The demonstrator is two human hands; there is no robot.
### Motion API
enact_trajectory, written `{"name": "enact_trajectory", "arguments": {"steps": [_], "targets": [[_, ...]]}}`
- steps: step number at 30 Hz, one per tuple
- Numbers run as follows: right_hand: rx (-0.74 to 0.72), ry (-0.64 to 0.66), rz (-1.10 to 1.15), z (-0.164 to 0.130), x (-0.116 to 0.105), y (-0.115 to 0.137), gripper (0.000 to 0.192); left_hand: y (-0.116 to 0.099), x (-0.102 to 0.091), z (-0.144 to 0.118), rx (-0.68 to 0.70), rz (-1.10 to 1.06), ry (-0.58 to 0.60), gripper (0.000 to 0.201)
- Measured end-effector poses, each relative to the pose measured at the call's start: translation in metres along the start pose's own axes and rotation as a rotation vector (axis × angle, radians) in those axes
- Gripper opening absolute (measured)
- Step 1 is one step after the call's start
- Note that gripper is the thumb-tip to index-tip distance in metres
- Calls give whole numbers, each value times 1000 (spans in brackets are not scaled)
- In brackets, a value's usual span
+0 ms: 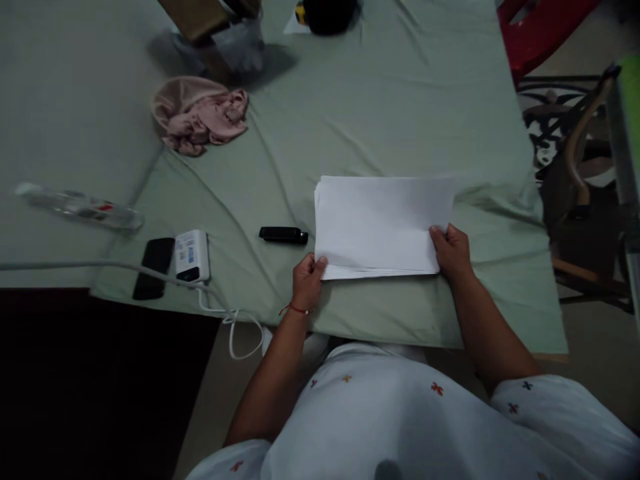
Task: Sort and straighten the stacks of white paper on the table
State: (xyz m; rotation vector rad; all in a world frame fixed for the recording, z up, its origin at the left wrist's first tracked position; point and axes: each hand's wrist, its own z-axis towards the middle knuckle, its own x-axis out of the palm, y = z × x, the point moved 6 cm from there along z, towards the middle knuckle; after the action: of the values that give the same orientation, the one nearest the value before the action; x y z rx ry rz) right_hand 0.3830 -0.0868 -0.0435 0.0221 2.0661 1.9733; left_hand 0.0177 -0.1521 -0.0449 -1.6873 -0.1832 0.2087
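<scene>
A stack of white paper sheets (380, 223) is held flat over the cloth-covered table, its sheets slightly out of line at the left and lower edges. My left hand (307, 280) grips the lower left corner, thumb on top. On the right edge, near the lower corner, my right hand (451, 252) pinches the stack, also with the thumb on top. The fingers under the paper are hidden. Just left of the sheets lies a black stapler (283, 235), apart from my left hand.
On the left are a black phone (154, 269), a white boxy device (192, 256) with a cable, and a clear plastic bottle (83, 205). Crumpled pink cloth (205, 120) lies farther back. A red chair (543, 33) stands beyond the right edge of the green tablecloth (400, 100).
</scene>
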Motion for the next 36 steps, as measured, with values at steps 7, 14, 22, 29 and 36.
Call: {"name": "enact_trajectory", "arguments": {"steps": [7,14,22,29,36], "targets": [[76,-82,188,3,0,-3,38,8,6,-2,-44,-35,114,46],[82,-90,226,3,1,-3,41,-2,5,-4,3,10,72,51],[103,-89,258,2,2,1,42,2,6,-2,11,-146,59,47],[101,-57,261,2,2,-1,44,0,8,1,-7,-217,83,38],[84,-55,200,3,2,1,49,-2,9,2,-24,-277,116,28]]}}
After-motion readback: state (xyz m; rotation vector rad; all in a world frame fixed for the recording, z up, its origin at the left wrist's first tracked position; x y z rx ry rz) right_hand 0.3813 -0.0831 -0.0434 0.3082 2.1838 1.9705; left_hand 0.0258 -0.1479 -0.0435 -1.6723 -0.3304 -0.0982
